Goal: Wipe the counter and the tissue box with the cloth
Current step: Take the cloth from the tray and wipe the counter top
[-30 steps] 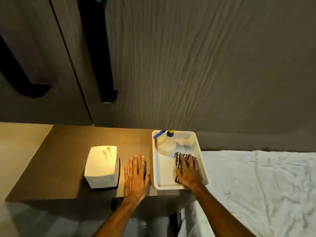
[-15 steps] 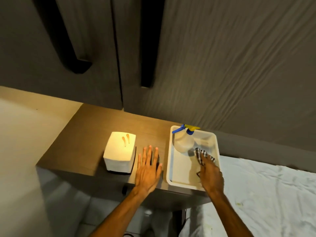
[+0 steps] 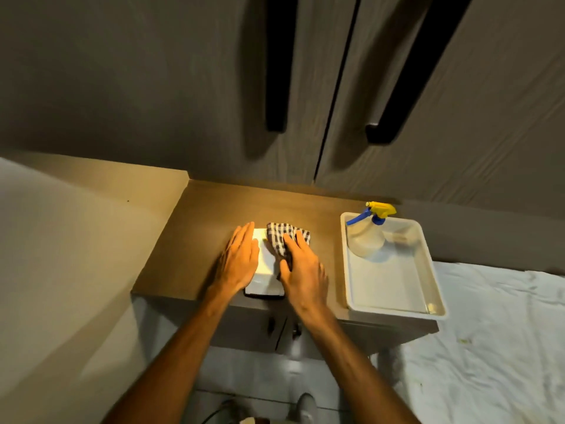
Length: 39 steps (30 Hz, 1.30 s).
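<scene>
While the right hand (image 3: pixel 301 270) pressed the checked cloth (image 3: pixel 286 238) down on the top of the tissue box (image 3: pixel 265 264), its fingers lay flat and slightly spread over the fabric rather than pinching it. Bunched under those fingers, the cloth spilled off the box's far right corner toward the counter (image 3: pixel 211 240). The left hand (image 3: pixel 240 261) rested open against the box's left side, fingers together, apparently steadying it and gripping nothing.

As for progress, wiping of the box looked to be just under way on its top; whether any side of it or the counter had been cleaned could not be told, so most of the job appeared to remain.

Seen from above, the box sat near the counter's front edge, its long axis running from that edge toward the cabinet doors (image 3: pixel 183 102). Well apart to the right stood a white tray (image 3: pixel 394 289) holding a spray bottle (image 3: pixel 367 237).
</scene>
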{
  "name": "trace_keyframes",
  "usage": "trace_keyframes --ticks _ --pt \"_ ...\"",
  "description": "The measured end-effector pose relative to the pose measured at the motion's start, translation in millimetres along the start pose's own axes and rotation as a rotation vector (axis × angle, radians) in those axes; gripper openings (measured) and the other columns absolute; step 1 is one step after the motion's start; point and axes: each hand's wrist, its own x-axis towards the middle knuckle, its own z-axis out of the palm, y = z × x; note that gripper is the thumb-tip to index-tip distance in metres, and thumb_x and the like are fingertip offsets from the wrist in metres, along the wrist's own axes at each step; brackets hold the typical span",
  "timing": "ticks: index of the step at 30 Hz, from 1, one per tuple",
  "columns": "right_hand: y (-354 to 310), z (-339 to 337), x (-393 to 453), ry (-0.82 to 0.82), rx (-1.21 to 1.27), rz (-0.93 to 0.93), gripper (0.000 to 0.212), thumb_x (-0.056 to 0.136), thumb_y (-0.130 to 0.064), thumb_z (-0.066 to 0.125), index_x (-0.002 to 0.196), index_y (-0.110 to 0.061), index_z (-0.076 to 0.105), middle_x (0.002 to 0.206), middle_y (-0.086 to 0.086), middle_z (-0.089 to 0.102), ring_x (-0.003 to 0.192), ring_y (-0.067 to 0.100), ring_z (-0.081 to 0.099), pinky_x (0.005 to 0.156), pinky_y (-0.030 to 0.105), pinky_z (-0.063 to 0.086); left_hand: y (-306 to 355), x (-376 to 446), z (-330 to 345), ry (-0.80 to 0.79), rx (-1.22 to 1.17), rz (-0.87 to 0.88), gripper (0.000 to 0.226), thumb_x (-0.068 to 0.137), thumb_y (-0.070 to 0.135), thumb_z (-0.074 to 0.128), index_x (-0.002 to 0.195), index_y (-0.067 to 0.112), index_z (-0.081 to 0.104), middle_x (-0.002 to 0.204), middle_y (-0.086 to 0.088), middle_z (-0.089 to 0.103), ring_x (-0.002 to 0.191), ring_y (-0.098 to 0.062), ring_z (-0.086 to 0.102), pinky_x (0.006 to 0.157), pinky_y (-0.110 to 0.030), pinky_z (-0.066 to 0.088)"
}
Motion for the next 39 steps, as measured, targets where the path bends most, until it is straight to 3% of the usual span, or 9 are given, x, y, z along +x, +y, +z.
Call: trace_keyframes --ticks 5,11,15,18,21,26,33,36,39 --pt "-6 48 -36 0.019 -0.033 0.001 0.059 0.106 -0.033 0.043 0.162 -0.027 0.024 0.173 0.0 0.016 0.161 0.019 0.013 0.125 0.038 0.035 -16 4 3 -0.048 -0.138 0.043 0.056 0.11 0.024 0.033 0.164 0.02 0.018 0.153 -0.016 0.051 0.133 -0.026 0.058 0.114 -0.034 0.046" --pt "-15 49 12 -0.051 -0.229 -0.098 0.055 0.106 -0.029 0.043 0.159 -0.028 0.031 0.171 0.002 0.023 0.16 0.024 0.016 0.128 0.046 0.029 -21 3 5 -0.019 -0.134 0.062 0.053 0.11 0.018 0.035 0.161 0.011 0.025 0.165 -0.012 0.039 0.152 -0.024 0.041 0.12 -0.018 0.017" --pt "-15 41 32 -0.041 -0.12 0.034 0.053 0.109 -0.03 0.039 0.16 -0.025 0.028 0.171 0.002 0.024 0.158 0.024 0.023 0.122 0.044 0.04 -22 3 8 -0.034 -0.134 0.048 0.054 0.111 0.032 0.025 0.163 0.02 0.022 0.166 -0.009 0.038 0.152 -0.023 0.038 0.13 -0.04 0.021" --pt "-23 53 9 0.04 -0.079 0.132 0.06 0.106 -0.021 0.047 0.162 -0.018 0.025 0.172 0.005 0.019 0.161 0.024 0.015 0.126 0.044 0.034 -23 4 11 -0.033 -0.118 0.028 0.054 0.11 0.036 0.02 0.163 0.025 0.02 0.166 -0.008 0.038 0.155 -0.024 0.033 0.131 -0.054 0.015" --pt "-34 70 -22 0.055 -0.183 0.099 0.066 0.102 -0.012 0.052 0.162 -0.015 0.024 0.172 0.007 0.016 0.162 0.024 0.009 0.129 0.046 0.025 -25 5 12 -0.024 -0.137 0.03 0.053 0.11 0.031 0.021 0.163 0.025 0.022 0.163 -0.008 0.041 0.154 -0.025 0.035 0.131 -0.054 0.012" --pt "-35 51 22 -0.002 -0.196 -0.085 0.052 0.103 -0.027 0.05 0.154 -0.02 0.042 0.16 0.006 0.044 0.149 0.024 0.038 0.121 0.043 0.038 -24 8 14 -0.073 -0.109 0.016 0.06 0.105 0.036 0.013 0.161 0.02 0.025 0.164 -0.009 0.041 0.154 -0.026 0.035 0.131 -0.054 0.017" --pt "-25 66 -4 0.108 -0.071 0.193 0.061 0.104 -0.018 0.049 0.161 -0.017 0.027 0.171 0.006 0.022 0.159 0.024 0.019 0.124 0.047 0.036 -24 8 17 -0.028 -0.109 0.028 0.057 0.107 0.039 0.016 0.162 0.027 0.022 0.163 -0.008 0.043 0.155 -0.026 0.034 0.131 -0.055 0.012" --pt "-31 77 -26 0.101 -0.202 0.065 0.062 0.1 -0.011 0.044 0.16 -0.015 0.029 0.171 0.008 0.022 0.161 0.025 0.014 0.129 0.047 0.025 -25 7 16 -0.009 -0.15 0.049 0.057 0.106 0.036 0.017 0.162 0.026 0.024 0.163 -0.006 0.044 0.154 -0.024 0.035 0.131 -0.055 0.014" --pt "-32 64 4 0.042 -0.232 -0.068 0.054 0.103 -0.024 0.044 0.156 -0.017 0.039 0.165 0.009 0.036 0.156 0.027 0.029 0.128 0.042 0.028 -26 9 17 -0.036 -0.122 0.028 0.06 0.104 0.033 0.015 0.161 0.02 0.027 0.164 -0.008 0.041 0.155 -0.025 0.033 0.131 -0.053 0.015"
